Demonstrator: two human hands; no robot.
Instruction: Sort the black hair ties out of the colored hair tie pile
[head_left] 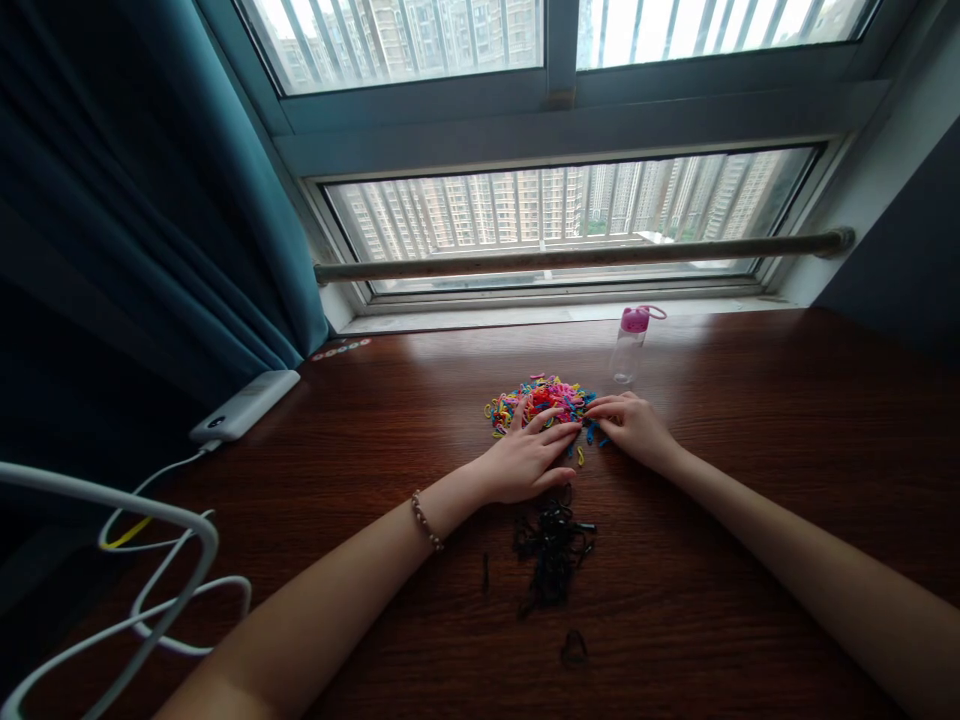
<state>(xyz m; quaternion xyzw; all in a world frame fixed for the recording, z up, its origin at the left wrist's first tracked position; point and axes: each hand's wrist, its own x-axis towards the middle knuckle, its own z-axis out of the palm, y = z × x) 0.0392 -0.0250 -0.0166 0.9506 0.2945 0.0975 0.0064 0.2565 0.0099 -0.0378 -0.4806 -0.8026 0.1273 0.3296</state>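
Observation:
A heap of small multicoloured bands (541, 398) lies on the dark wooden table (375, 400). My left hand (526, 460) rests at the heap's near edge, its fingers spread over the bands. At the heap's right edge is my right hand (630, 425), thumb and fingertips drawn together at some blue bands; what is between them is too small to make out. One yellow band (580, 456) lies apart between my hands. Nearer to me sits a pile of black bands (553, 550), with a loose black one (574, 648) below it.
A clear bottle with a pink lid (634, 320) stands behind my right hand. At the left are a white power bank (246, 407), looping white cables (180, 520) and a blue curtain (247, 230). A window with a rail (585, 258) runs along the back.

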